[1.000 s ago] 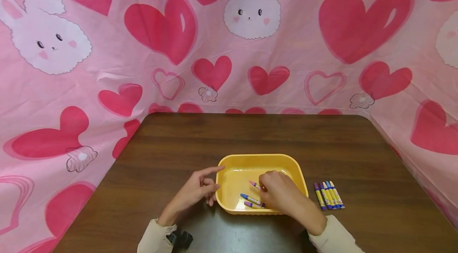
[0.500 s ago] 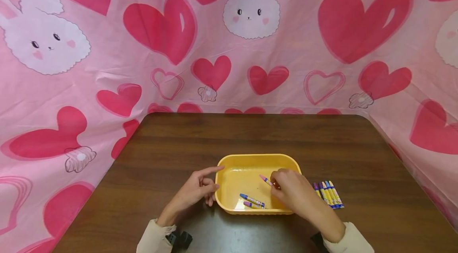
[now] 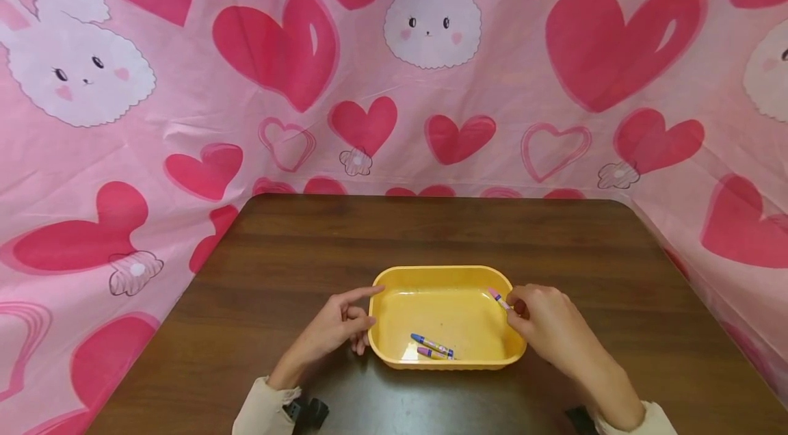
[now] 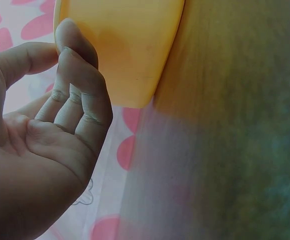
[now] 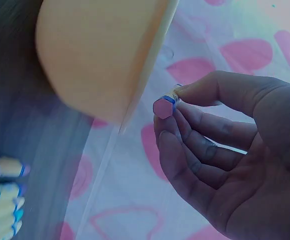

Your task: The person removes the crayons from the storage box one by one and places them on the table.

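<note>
The yellow plastic tray (image 3: pixel 446 315) stands on the table in the head view. My left hand (image 3: pixel 335 322) holds its left rim, with the index finger and thumb at the edge and the other fingers curled against the outside wall. A pink crayon (image 3: pixel 500 299) is pinched between thumb and fingers of my right hand (image 3: pixel 550 329), its tip over the tray's right rim. The right wrist view shows its flat pink end (image 5: pixel 164 107). Inside the tray, near the front wall, lie a blue crayon (image 3: pixel 433 344) and a purple crayon (image 3: pixel 434 353).
Several crayons (image 5: pixel 4 212) lie side by side on the table right of the tray, seen in the right wrist view; my right hand hides them in the head view. A pink curtain (image 3: pixel 382 79) with hearts and rabbits hangs behind the brown table (image 3: pixel 295 250).
My right hand has moved right with the pink crayon, from inside the tray to its right rim, and now covers the crayon row. My left hand has stayed at the left rim.
</note>
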The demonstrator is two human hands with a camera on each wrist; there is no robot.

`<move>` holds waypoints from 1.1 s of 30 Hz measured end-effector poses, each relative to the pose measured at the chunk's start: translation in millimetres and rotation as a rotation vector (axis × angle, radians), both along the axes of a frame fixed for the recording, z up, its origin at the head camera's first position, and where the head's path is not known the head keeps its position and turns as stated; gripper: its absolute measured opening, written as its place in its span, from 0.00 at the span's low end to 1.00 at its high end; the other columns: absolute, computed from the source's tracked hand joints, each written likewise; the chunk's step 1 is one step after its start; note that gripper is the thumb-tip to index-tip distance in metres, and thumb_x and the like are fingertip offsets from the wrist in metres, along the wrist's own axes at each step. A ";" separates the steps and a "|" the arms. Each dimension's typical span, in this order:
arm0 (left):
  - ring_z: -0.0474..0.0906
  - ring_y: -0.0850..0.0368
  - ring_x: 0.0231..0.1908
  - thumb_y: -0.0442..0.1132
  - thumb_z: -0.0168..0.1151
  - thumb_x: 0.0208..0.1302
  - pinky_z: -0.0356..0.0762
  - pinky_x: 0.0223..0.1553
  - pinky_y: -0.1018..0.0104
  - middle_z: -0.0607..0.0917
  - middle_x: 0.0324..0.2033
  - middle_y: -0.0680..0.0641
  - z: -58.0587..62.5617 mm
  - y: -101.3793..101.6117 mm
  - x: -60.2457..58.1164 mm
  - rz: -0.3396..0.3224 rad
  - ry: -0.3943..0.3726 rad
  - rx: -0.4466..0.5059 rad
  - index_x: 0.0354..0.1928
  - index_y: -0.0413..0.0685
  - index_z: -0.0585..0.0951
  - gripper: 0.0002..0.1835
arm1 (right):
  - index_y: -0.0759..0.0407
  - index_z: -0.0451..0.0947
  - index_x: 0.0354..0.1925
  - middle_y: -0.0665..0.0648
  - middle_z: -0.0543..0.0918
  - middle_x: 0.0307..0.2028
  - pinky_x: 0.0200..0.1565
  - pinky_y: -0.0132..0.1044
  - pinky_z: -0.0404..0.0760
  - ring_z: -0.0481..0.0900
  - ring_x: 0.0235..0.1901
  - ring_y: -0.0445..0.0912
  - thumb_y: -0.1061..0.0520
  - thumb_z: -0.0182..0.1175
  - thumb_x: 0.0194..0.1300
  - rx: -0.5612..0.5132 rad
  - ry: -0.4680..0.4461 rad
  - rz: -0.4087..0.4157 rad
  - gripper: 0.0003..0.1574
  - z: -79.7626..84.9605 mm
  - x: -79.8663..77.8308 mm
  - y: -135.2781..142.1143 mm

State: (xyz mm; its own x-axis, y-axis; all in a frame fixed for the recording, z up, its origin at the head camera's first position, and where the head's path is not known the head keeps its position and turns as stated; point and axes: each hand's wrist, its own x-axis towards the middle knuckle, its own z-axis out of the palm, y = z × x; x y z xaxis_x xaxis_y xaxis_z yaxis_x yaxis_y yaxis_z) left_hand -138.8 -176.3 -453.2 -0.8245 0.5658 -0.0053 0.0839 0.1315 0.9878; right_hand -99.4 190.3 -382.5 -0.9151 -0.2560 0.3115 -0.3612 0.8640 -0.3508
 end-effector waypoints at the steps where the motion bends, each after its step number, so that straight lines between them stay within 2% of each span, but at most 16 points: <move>1: 0.78 0.55 0.18 0.33 0.58 0.72 0.80 0.23 0.69 0.79 0.24 0.27 -0.2 0.0 0.0 0.001 -0.002 -0.002 0.72 0.40 0.66 0.29 | 0.56 0.83 0.28 0.44 0.76 0.21 0.27 0.35 0.75 0.70 0.22 0.38 0.64 0.71 0.52 -0.007 -0.003 -0.008 0.05 -0.4 1.3 3.7; 10: 0.78 0.54 0.18 0.34 0.58 0.72 0.80 0.24 0.68 0.80 0.24 0.28 0.2 0.5 0.3 0.011 -0.009 -0.017 0.72 0.41 0.66 0.29 | 0.54 0.83 0.29 0.43 0.79 0.22 0.26 0.34 0.74 0.74 0.23 0.37 0.64 0.69 0.54 -0.049 -0.071 -0.092 0.05 -3.5 10.2 34.7; 17: 0.79 0.54 0.19 0.34 0.59 0.71 0.80 0.24 0.68 0.80 0.24 0.29 0.5 0.6 0.6 0.022 -0.024 -0.028 0.72 0.42 0.67 0.29 | 0.53 0.82 0.27 0.42 0.79 0.21 0.27 0.39 0.73 0.74 0.23 0.39 0.64 0.68 0.54 -0.036 -0.063 -0.137 0.06 -12.2 13.8 57.5; 25: 0.78 0.55 0.18 0.32 0.58 0.71 0.79 0.23 0.66 0.81 0.21 0.36 1.1 0.7 0.8 0.027 -0.022 -0.045 0.72 0.41 0.67 0.28 | 0.53 0.82 0.27 0.44 0.81 0.21 0.29 0.45 0.74 0.76 0.24 0.41 0.63 0.67 0.54 -0.025 -0.060 -0.164 0.06 -22.7 16.4 79.0; 33: 0.78 0.54 0.18 0.33 0.58 0.71 0.80 0.23 0.68 0.80 0.23 0.29 0.3 0.8 0.6 0.018 -0.016 -0.021 0.72 0.41 0.66 0.29 | 0.54 0.82 0.28 0.46 0.81 0.23 0.29 0.45 0.73 0.76 0.26 0.43 0.63 0.67 0.53 -0.018 -0.113 -0.185 0.04 -29.2 13.3 103.4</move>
